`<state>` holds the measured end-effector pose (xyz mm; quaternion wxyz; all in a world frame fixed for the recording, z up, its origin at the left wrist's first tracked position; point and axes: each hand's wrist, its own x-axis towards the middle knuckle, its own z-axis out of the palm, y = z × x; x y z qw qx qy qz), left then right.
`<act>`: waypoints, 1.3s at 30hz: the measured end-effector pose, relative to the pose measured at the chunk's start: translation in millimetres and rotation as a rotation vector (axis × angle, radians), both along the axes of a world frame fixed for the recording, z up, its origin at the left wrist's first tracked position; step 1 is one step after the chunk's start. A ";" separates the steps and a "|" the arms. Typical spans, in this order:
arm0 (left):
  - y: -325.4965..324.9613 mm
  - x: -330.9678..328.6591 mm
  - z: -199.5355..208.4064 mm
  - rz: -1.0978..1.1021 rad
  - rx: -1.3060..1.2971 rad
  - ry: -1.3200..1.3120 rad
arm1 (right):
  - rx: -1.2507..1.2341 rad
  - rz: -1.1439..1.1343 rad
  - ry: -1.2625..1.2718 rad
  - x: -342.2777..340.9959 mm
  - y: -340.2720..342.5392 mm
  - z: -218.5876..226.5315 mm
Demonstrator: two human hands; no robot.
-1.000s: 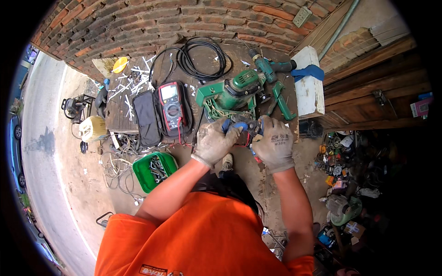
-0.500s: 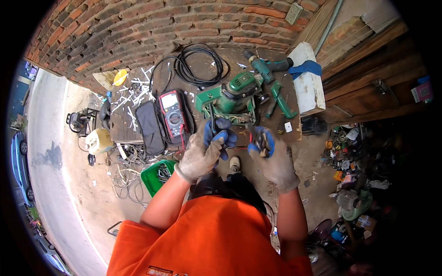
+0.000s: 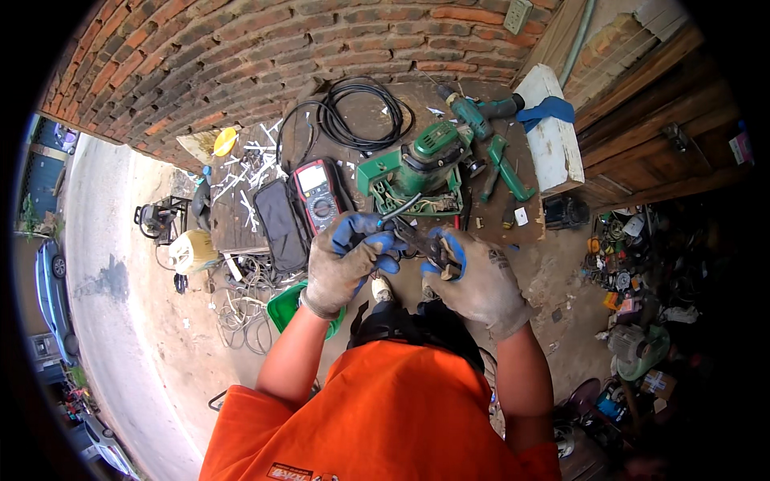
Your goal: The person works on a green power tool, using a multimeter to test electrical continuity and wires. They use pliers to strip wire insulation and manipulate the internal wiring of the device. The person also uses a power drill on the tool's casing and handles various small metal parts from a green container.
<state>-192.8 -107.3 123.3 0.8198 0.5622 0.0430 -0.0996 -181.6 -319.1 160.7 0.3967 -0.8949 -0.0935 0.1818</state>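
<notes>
My left hand, in a grey and blue work glove, pinches a short dark cable whose free end points up and to the right. My right hand, gloved alike, is closed round a pair of dark pliers. The jaws of the pliers reach to the cable beside my left fingers; whether they grip it cannot be made out. Just beyond my hands stands a green power tool with its lower housing open and wires showing. A red and black multimeter lies left of it.
On the wooden table lie a coiled black cable, a teal drill, a green handle piece, a black pouch and white scraps. A green bin stands below left. Clutter covers the right-hand floor.
My hands have come together, and the pliers now reach the cable at my left fingers. The cable has tilted from upright towards the right. The whole view has shifted slightly.
</notes>
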 end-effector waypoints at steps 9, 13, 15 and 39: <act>1.5 -3.3 0.1 0.039 0.069 -0.026 | 0.005 0.041 -0.053 1.3 5.3 -5.4; -1.3 -1.2 1.0 0.047 0.113 -0.058 | -0.023 0.035 -0.041 1.6 6.0 -4.4; -1.1 0.0 1.3 0.043 0.145 -0.069 | -0.052 0.041 -0.030 2.6 6.3 -3.6; 8.4 7.4 18.2 -0.212 -0.120 0.006 | 0.185 0.103 -0.130 17.6 3.5 -14.8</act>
